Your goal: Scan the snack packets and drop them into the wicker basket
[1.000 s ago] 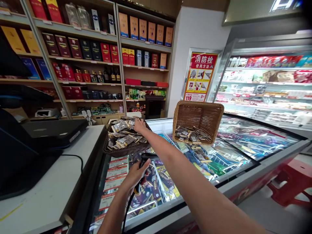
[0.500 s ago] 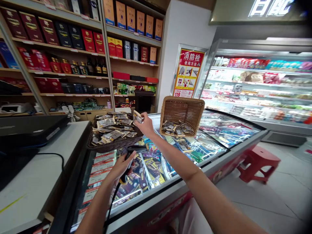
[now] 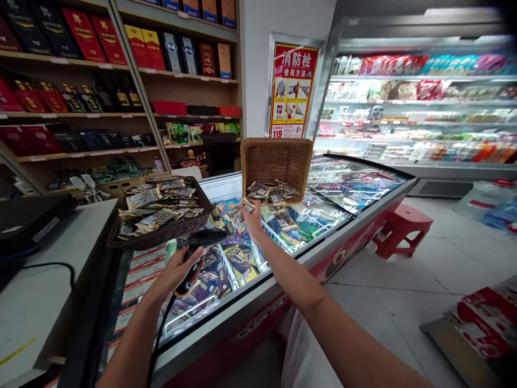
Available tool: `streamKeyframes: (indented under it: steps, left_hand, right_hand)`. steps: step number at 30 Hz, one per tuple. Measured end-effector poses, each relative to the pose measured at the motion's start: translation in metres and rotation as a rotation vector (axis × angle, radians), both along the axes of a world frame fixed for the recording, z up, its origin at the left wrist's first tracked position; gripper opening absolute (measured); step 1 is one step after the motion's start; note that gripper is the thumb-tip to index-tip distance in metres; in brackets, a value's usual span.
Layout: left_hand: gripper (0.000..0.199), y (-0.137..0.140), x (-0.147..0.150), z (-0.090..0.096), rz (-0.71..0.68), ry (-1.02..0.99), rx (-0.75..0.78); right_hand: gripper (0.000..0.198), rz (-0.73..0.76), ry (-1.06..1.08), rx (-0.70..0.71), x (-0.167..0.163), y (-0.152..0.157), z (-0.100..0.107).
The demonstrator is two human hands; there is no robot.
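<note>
My left hand (image 3: 180, 269) is wrapped round the handle of a black barcode scanner (image 3: 207, 237), whose cable trails down along my forearm. Between the fingers of my right hand (image 3: 253, 215) is a small snack packet (image 3: 247, 205), mostly covered by the fingers. That hand is just below the front rim of a tan wicker basket (image 3: 276, 141), which is tipped towards me with several packets (image 3: 274, 191) in its bottom. A dark brown wicker basket (image 3: 177, 233) heaped with similar packets (image 3: 161, 202) sits to the left. Both baskets rest on the glass-topped freezer.
Under the freezer's glass (image 3: 238, 258) lie wrapped ice creams in wire baskets. Left is a counter (image 3: 60, 291) with a black device (image 3: 40, 215). Shelves of boxed bottles (image 3: 84, 37) stand behind. On the floor at right are a red stool (image 3: 404, 226) and a red carton (image 3: 484, 323).
My right hand has carried the packet away from the dark basket, rightwards to the tan basket. My left hand keeps the scanner, now held more level. The view has turned right.
</note>
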State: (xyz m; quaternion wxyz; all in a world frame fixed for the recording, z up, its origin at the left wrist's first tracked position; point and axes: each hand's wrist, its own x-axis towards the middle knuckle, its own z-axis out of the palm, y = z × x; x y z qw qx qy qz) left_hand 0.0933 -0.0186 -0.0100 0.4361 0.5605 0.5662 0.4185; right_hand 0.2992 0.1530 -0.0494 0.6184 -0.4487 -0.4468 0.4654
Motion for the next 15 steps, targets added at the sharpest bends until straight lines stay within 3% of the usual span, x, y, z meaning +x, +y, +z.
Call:
streamKeyframes:
  steps: [6, 15]
  left_hand:
    - [0.058, -0.0082, 0.0021, 0.0105, 0.021, 0.05, 0.047]
    - [0.061, -0.0061, 0.0013, 0.0097, 0.0, 0.077, 0.068]
  right_hand:
    - [0.041, -0.021, 0.024, 0.004, 0.0072, -0.0036, 0.0003]
    - [0.039, -0.044, 0.034, -0.007, 0.0068, -0.0043, 0.0028]
